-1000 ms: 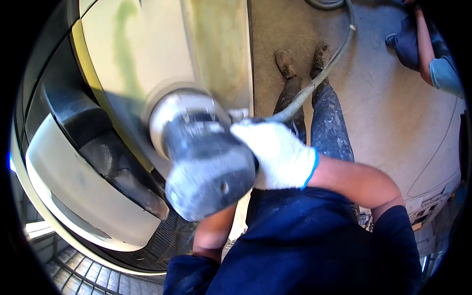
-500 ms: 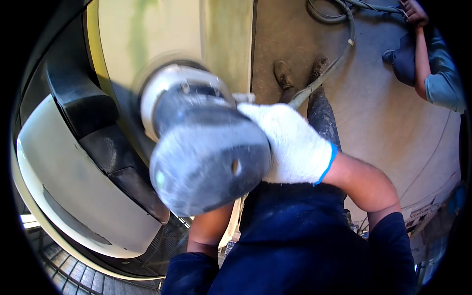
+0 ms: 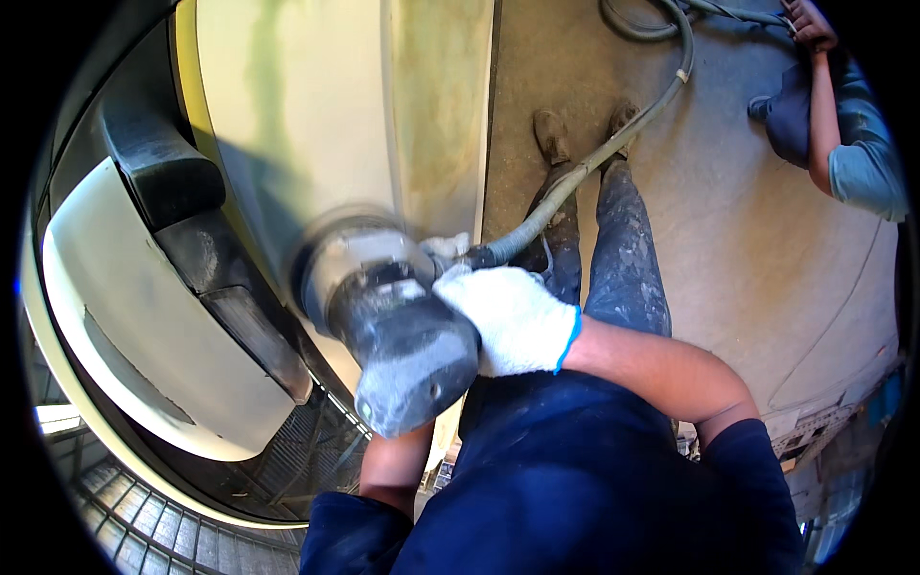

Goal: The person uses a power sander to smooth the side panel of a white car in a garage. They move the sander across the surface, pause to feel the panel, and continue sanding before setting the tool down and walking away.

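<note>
My right hand (image 3: 508, 321), in a white knit glove with a blue cuff, is closed around the body of a dark, dusty power sander (image 3: 402, 326). The sander's round pad, blurred by motion, is against or very close to a pale body panel (image 3: 340, 105) with greenish patches; contact cannot be made out. A ribbed grey hose (image 3: 575, 177) runs from the tool toward the floor. My left forearm (image 3: 398, 460) reaches up behind the sander, which hides my left hand and its fingers.
A curved white part (image 3: 163, 316) with black trim (image 3: 177, 187) stands at the left. Coiled hose (image 3: 642, 29) lies on the concrete floor (image 3: 747, 249). At the upper right, another person's hand (image 3: 810, 24) is at the hose. My dusty boots (image 3: 551, 134) stand beside the panel.
The sander and my right hand have moved down in the view and away from the camera, along the panel. More of the hose and my legs now shows. The other person has barely moved.
</note>
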{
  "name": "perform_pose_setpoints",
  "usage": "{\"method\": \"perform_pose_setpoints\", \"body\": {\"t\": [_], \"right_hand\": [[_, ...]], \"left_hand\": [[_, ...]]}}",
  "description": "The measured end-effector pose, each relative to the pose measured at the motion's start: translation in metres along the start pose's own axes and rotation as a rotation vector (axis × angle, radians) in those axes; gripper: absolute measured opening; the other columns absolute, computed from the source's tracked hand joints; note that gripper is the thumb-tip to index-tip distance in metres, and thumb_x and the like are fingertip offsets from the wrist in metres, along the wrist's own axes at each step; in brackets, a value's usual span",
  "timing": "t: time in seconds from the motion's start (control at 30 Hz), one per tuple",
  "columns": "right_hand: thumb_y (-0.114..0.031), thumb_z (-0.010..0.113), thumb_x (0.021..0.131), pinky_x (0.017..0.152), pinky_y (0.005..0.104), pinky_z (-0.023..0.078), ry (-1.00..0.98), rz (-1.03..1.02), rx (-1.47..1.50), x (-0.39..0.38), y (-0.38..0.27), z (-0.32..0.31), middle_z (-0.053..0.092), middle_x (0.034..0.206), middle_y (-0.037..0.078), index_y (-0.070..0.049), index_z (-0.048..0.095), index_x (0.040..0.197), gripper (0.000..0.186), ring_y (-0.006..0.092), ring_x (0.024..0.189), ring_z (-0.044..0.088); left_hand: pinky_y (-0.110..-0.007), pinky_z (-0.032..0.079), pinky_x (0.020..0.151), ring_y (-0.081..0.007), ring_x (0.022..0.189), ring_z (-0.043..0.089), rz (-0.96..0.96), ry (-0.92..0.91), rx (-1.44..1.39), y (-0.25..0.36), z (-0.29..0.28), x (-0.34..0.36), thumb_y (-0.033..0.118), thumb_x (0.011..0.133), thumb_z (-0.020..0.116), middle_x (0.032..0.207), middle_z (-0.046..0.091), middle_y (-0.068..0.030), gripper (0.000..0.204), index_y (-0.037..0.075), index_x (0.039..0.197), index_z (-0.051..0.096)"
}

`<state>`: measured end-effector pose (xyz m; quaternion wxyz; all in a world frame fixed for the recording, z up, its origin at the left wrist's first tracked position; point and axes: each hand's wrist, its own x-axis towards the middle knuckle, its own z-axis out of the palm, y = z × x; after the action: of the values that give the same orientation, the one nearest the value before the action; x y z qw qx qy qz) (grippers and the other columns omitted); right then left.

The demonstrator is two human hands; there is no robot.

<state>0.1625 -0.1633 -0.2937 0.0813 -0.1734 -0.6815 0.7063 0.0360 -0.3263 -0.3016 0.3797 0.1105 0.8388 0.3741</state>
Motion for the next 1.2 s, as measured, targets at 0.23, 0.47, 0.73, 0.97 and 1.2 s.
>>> {"method": "perform_pose_setpoints", "body": {"t": [0.23,0.47,0.73,0.97,1.2], "right_hand": [[-0.023,0.084,0.071,0.079,0.0482,0.060,0.229,-0.221,-0.122,0.048,0.012,-0.061,0.071,0.089,0.020,-0.003,0.069,0.096,0.035,0.0406,0.087,0.073],[-0.028,0.084,0.076,0.071,0.0444,0.061,0.191,-0.091,-0.004,0.061,-0.001,-0.095,0.075,0.082,0.022,0.000,0.075,0.089,0.032,0.0435,0.074,0.072],[-0.022,0.081,0.076,0.080,0.0487,0.060,-0.086,-0.008,-0.176,0.008,-0.004,-0.029,0.072,0.093,0.020,-0.005,0.066,0.099,0.032,0.0415,0.090,0.073],[-0.023,0.081,0.080,0.069,0.0395,0.059,0.142,-0.017,0.057,0.056,0.012,-0.114,0.071,0.071,0.016,0.001,0.074,0.091,0.027,0.0252,0.065,0.070],[-0.022,0.075,0.084,0.059,0.0315,0.052,0.329,0.246,0.477,0.036,0.035,-0.148,0.066,0.064,0.005,-0.003,0.074,0.079,0.020,0.0129,0.058,0.062]], "left_hand": [[-0.040,0.047,0.114,-0.0295,0.127,0.064,0.157,-0.002,0.007,0.006,0.043,0.086,0.020,0.102,0.068,0.139,0.066,-0.0192,0.047,0.001,0.144,0.057],[-0.040,0.047,0.114,-0.0298,0.127,0.064,0.242,0.022,0.030,0.017,0.058,0.116,0.020,0.102,0.068,0.140,0.066,-0.0196,0.048,0.001,0.145,0.057],[-0.040,0.047,0.114,-0.0302,0.128,0.064,0.176,0.037,0.107,0.015,0.032,0.020,0.020,0.102,0.068,0.141,0.066,-0.0201,0.049,0.000,0.146,0.057],[-0.039,0.046,0.114,-0.0269,0.130,0.063,0.187,-0.066,0.299,0.067,0.055,0.061,0.008,0.097,0.070,0.141,0.065,-0.0219,0.051,-0.001,0.145,0.057],[-0.057,0.033,0.122,-0.0422,0.149,0.043,0.958,0.113,1.560,0.096,-0.056,-0.019,0.043,0.092,0.075,0.161,0.046,-0.0231,0.084,0.001,0.159,0.044]]}}
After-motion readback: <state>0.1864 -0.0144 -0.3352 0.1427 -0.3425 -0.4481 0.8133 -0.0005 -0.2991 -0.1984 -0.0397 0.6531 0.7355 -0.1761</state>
